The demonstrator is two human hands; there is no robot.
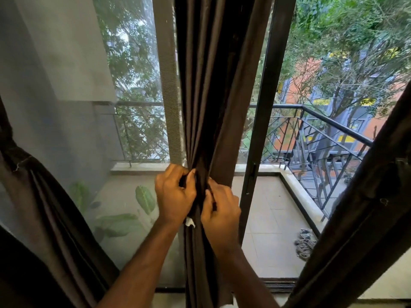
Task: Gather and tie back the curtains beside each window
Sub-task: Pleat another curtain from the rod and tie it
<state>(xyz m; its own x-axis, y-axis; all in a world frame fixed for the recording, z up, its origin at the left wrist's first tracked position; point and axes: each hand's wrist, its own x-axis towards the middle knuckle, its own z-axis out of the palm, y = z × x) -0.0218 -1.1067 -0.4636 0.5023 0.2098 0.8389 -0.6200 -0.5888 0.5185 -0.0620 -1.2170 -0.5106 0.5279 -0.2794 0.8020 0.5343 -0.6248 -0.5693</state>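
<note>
In front of door frame [262,121]: middle curtain [211,85] bunched at waist height. Left hand [174,194] grip clamped on folds; right hand [220,207] grip pinches dark tie strip [211,194]. Advice: keep bundle tight, wrap strip fully round, cinch snug.

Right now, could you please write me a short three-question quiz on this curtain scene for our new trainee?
1. True or false: both hands grip the middle curtain.
2. What lies on the balcony floor by the railing: A) a rope bundle, B) a bucket, C) a shoe?
3. Fill in: the left hand and right hand hold the curtain at its ___ point.

Key: 1 true; 2 A, the rope bundle; 3 gathered.
</note>
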